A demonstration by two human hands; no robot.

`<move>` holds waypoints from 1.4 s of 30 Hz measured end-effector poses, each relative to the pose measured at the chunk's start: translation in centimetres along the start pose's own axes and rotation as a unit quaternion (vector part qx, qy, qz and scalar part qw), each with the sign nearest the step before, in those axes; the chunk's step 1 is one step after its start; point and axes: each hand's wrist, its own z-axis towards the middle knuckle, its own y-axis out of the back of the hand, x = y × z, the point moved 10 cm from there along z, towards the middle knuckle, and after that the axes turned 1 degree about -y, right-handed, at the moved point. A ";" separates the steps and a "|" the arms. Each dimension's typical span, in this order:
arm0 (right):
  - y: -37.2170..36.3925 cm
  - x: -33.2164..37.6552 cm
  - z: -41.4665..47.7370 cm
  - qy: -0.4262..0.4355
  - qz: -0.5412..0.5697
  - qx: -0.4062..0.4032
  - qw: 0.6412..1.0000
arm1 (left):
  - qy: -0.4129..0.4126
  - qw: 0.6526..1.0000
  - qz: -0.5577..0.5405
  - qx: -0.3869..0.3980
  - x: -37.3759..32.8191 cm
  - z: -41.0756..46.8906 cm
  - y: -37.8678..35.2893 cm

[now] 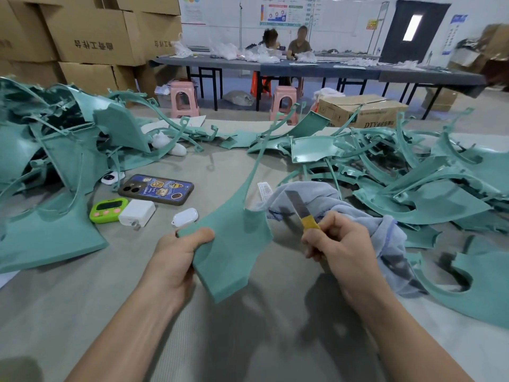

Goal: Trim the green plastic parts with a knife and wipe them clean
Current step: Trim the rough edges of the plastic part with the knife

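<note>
Our left hand (176, 255) grips a green part (234, 244) by its edge above the table (220, 172). Our right hand (338, 241) clutches the knife (296, 206), blade up, beside a grey cloth (385, 238). The cardboard box (360, 110) behind looks closed, its contents hidden.

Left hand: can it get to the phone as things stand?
Probably, but the left hand grips the green part and must let go first. The phone lies uncovered ahead-left of it, only a low white case between.
</note>
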 end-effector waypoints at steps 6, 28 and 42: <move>-4.7 -1.6 -2.0 -0.131 0.150 0.151 0.968 | -0.041 0.995 0.076 0.042 -0.3 -0.3 -0.9; -1.3 2.4 -1.8 0.155 -0.351 -0.038 0.923 | 0.090 0.992 0.082 0.040 1.6 -0.9 -0.5; 2.0 3.4 -1.3 0.156 -0.318 -0.167 0.920 | 0.114 0.987 0.109 0.027 1.8 -1.2 -0.2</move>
